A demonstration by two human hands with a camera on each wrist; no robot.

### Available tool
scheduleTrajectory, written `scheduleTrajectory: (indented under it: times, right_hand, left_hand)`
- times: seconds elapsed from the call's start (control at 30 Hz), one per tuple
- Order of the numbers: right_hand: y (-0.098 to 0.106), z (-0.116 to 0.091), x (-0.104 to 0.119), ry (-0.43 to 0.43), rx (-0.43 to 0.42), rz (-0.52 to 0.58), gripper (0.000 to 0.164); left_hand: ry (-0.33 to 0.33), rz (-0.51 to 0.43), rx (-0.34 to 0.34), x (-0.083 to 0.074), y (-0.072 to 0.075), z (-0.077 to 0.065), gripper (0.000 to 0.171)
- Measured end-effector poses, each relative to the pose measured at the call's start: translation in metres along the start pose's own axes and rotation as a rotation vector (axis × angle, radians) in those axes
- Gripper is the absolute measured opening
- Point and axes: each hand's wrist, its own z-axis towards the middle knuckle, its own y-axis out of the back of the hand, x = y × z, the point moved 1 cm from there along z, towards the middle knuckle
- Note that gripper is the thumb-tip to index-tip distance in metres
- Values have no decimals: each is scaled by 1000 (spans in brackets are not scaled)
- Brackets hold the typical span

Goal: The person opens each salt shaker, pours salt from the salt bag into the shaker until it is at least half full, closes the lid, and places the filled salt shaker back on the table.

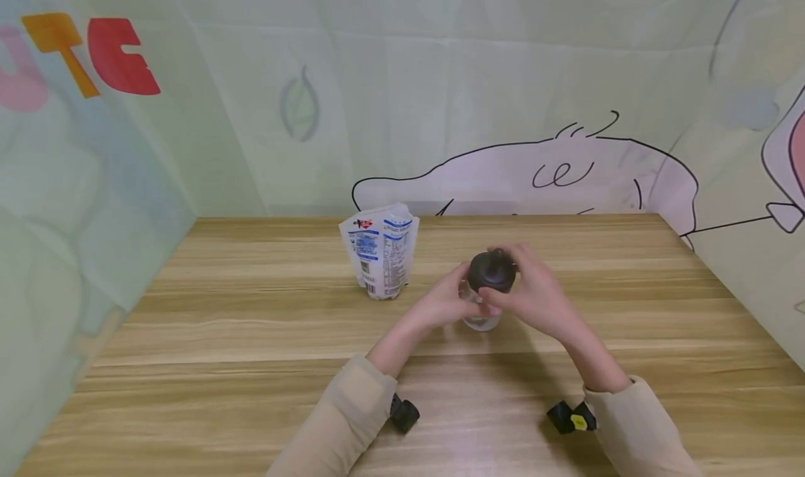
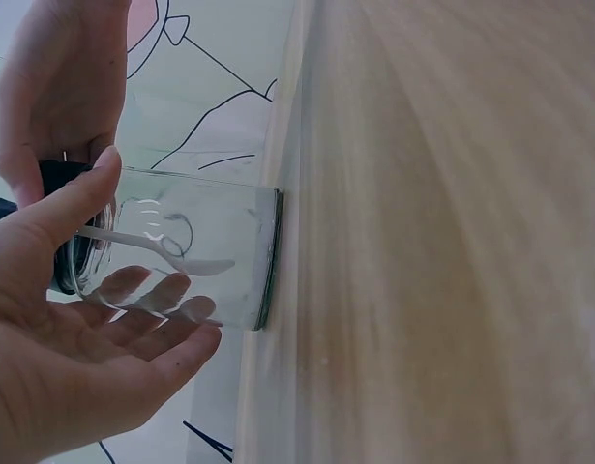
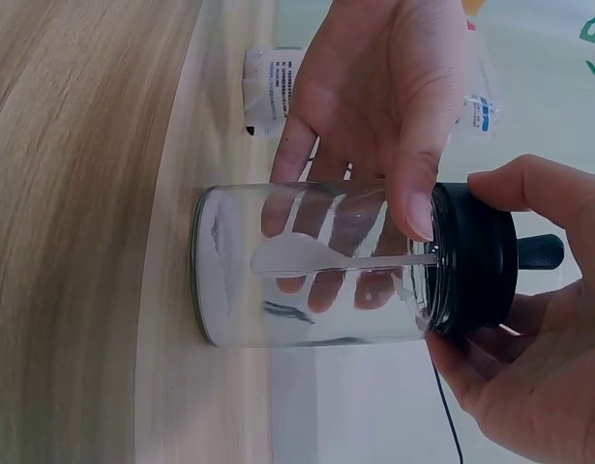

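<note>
A clear glass jar (image 3: 365, 324) with a black lid (image 1: 491, 273) stands upright on the wooden table. Inside it a white spoon (image 3: 302, 254) hangs down from the lid, bowl end low. My left hand (image 1: 445, 299) wraps around the jar's glass side, its thumb near the lid in the left wrist view. My right hand (image 1: 534, 292) grips the lid around its rim with thumb and fingers. A small black knob (image 3: 541, 252) sticks out of the lid's top. Apart from the spoon, no contents can be made out in the glass.
A white pouch (image 1: 380, 253) with blue and red print stands upright on the table (image 1: 251, 323), left of the jar and a little farther back. Behind the table hangs a printed cloth (image 1: 390, 100). A black wrist device (image 1: 404, 414) sits at the left sleeve.
</note>
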Motion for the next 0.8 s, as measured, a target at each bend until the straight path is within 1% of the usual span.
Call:
scheduleTrajectory:
  times: [0.1,0.3,0.63,0.8]
  right_hand:
    - [0,0,0,17,11,13,63]
    - [1,-1,0,21,28,32,62]
    - [1,-2,0,25,30,52,62]
    - [1,-2,0,47,31,56,62]
  left_hand:
    - [3,1,0,0,0,0,72]
    - [6,-2,-5,0,0,0,73]
    - [-1,25,-2,0,0,1,73]
    - [4,8,-1,1,0,0,74]
